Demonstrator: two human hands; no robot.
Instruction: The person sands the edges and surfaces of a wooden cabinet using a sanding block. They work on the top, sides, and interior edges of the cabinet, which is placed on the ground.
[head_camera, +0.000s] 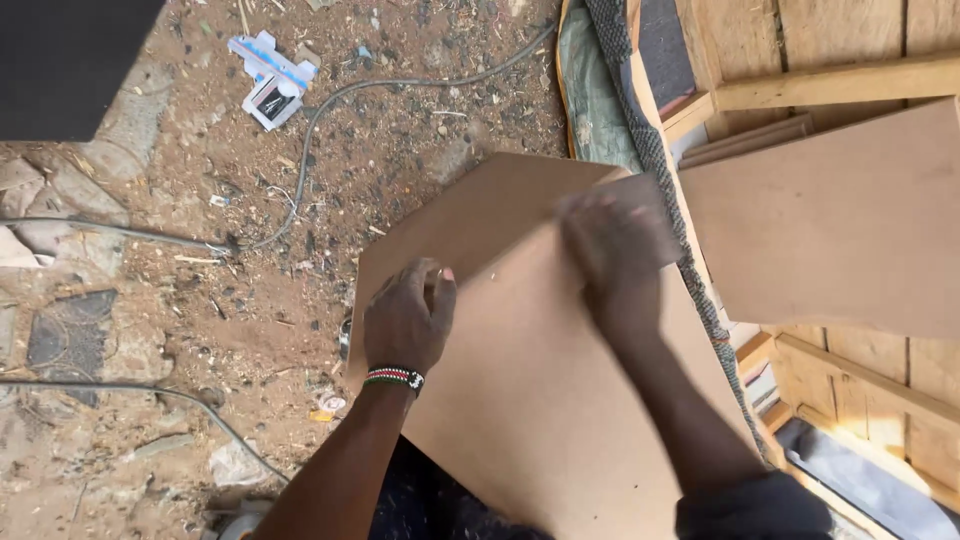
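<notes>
Smooth brown fibreboard panels (530, 380), left hand (405, 320) grip clamped on edge, right hand (615, 250) blurred, grip unclear

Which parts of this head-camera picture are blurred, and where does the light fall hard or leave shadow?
In the head view the right hand is smeared by motion blur, while the left hand and its beaded wristband are sharper. Bright light washes the brown board and the dirt ground; a dark shape fills the upper left corner.
</notes>
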